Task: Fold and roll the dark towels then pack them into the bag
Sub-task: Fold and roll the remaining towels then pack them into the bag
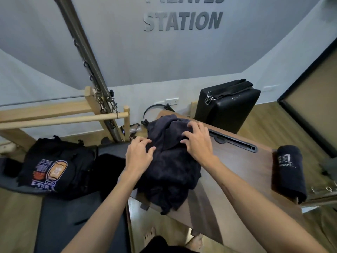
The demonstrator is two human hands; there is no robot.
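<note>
both hands, left (139, 152) and right (196, 141), grip the crumpled dark towels (169, 168) (on the wooden table (237, 161))

Beyond our hands we see a black padded box (228, 106) against the wall, grey lettering (183, 21) above it, and a wooden bar (63, 119) off to their left.

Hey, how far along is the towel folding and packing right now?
Done: one rolled towel lies at the right end of the wooden table. In hand: the left hand and right hand grip a crumpled pile of dark towels, still unfolded. Left: fold and roll that pile, then pack everything into the black bag on the left; nothing visibly packed yet.
</note>
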